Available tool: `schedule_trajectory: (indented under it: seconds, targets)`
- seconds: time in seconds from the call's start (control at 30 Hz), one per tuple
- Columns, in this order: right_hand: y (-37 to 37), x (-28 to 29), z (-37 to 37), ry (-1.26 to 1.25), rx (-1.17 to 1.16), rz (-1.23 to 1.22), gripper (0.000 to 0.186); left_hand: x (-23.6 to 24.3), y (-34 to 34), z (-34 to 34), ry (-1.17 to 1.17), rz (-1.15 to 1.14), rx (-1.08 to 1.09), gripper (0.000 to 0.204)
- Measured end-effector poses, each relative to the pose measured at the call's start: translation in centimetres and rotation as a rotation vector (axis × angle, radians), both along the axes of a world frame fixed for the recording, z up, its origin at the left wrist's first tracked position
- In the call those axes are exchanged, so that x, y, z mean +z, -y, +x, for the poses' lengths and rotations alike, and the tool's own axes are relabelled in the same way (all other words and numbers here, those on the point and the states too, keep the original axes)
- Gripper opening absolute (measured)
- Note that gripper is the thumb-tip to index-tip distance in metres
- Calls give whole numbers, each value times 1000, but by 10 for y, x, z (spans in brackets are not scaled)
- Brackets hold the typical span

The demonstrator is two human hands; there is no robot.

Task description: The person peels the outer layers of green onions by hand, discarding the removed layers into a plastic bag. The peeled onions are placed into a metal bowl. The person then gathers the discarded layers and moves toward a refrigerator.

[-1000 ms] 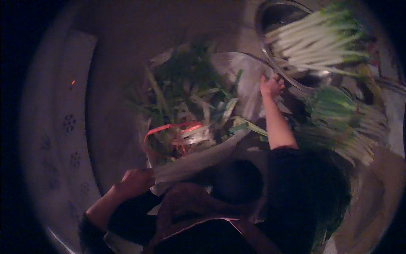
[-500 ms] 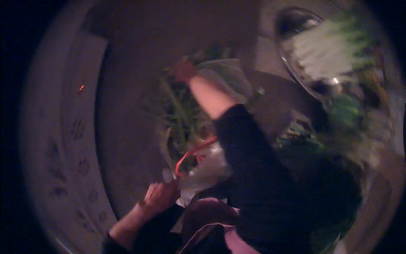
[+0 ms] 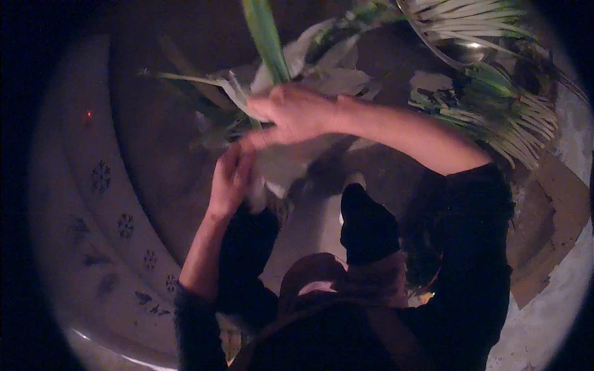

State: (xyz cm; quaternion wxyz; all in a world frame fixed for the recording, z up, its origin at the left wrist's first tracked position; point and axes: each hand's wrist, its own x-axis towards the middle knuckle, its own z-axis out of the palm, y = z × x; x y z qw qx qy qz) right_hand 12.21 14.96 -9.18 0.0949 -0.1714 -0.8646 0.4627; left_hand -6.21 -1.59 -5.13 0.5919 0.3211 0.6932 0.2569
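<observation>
Ahead of me, my right hand [image 3: 294, 114] is closed round a long, flat green-leaved stalk [image 3: 265, 40] whose leaf points away from me. A pale, whitish stalk [image 3: 192, 78] juts out to the left from beside that hand's fingers. My left hand [image 3: 232, 176] is just below, its fingers curled and nearly touching the fingertips of the right. What the left fingers hold, if anything, is hidden. Behind the right hand lie loose leaves and pale, crumpled, sheet-like material [image 3: 346, 80], too blurred to make out.
At the upper right, a shiny metal basin [image 3: 467, 52] has white-stemmed stalks [image 3: 470, 15] over it. Nearer, a green and white bundle [image 3: 520, 120] lies beside flat brown cardboard [image 3: 550, 229]. A pale, curved surface with flower-like marks [image 3: 99, 176] borders the left side.
Both hands have come together ahead of me; the left moved up and the right drew back. The right now grips a green-leaved stalk. The red strap near my left hand is out of sight.
</observation>
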Motion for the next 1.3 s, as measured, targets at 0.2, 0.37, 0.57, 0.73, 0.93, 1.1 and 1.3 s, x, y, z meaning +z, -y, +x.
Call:
schedule_trajectory:
  seconds: [0.2,0.37,0.57,0.73,0.93,1.1,1.3]
  targets:
    - [47,-14,-7,299,42,247,43,16,-30,37,-311,0,-67,21]
    - [60,-41,-23,161,-166,335,15,12,5,30,-546,355,-16,21]
    - [41,-39,-22,289,-349,-84,26,-107,155,118,-326,-419,-403,40]
    - [44,-55,-14,101,-339,65,21,-220,217,157,-404,-467,-716,37]
    - [51,-34,7,152,-311,-157,31,-200,214,160,-432,-374,-729,36]
    - [82,39,41,98,-490,-64,29,-106,208,157,-350,-230,-664,35]
    - [108,167,78,252,-695,-200,26,116,187,122,-107,-35,-246,34]
